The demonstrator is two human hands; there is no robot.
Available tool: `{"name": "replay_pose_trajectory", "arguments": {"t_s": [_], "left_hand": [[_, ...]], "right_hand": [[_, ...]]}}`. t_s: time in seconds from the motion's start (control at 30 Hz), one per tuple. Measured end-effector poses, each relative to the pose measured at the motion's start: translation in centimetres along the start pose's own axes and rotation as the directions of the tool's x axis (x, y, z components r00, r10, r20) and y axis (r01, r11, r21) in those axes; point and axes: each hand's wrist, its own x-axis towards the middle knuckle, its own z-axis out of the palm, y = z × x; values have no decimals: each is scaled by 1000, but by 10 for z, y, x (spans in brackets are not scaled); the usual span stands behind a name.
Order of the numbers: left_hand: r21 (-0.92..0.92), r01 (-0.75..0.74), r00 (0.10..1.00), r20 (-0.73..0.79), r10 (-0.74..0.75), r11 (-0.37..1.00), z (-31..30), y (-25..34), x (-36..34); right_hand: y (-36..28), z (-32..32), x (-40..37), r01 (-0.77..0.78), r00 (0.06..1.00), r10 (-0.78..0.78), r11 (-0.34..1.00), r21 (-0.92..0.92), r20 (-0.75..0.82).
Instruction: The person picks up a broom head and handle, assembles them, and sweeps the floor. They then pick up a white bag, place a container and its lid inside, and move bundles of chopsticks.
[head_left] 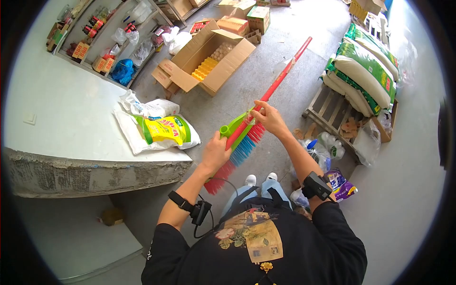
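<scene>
1. At the far left, a shelf [102, 35] of small packaged goods stands against the wall, and a pale counter [61, 128] below it carries a yellow-and-green bag [166, 130] lying flat.
2. Further right, an open cardboard box [209, 57] sits on the concrete floor.
3. The left hand [216, 153] is closed around the head of a broom [243, 151], beside its red and blue bristles.
4. The broom is held in the air in front of the person, slanting, with its red handle running up and to the right.
5. The right hand [270, 118] is wrapped around the handle just where it meets the green head.
6. To the right, a wooden pallet [327, 107] bears stacked green-and-white sacks [365, 71].
</scene>
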Motion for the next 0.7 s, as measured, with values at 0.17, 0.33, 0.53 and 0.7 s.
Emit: {"name": "replay_pose_trajectory", "arguments": {"t_s": [0.17,0.33,0.53,0.7], "left_hand": [[24,-47,999,17,46,999,10,1,-8],[-77,131,970,216,-112,988,16,-6,-9],[-266,174,951,295,-92,948,18,-18,-10],[-326,182,956,278,-90,928,20,-5,-3]], "right_hand": [[24,6,7,-101,957,52,982,157,287],[30,8,-17,-87,944,-14,953,289,329],[40,-6,-37,-201,949,25,815,543,315],[61,-3,-32,-231,965,222,488,842,136]]}}
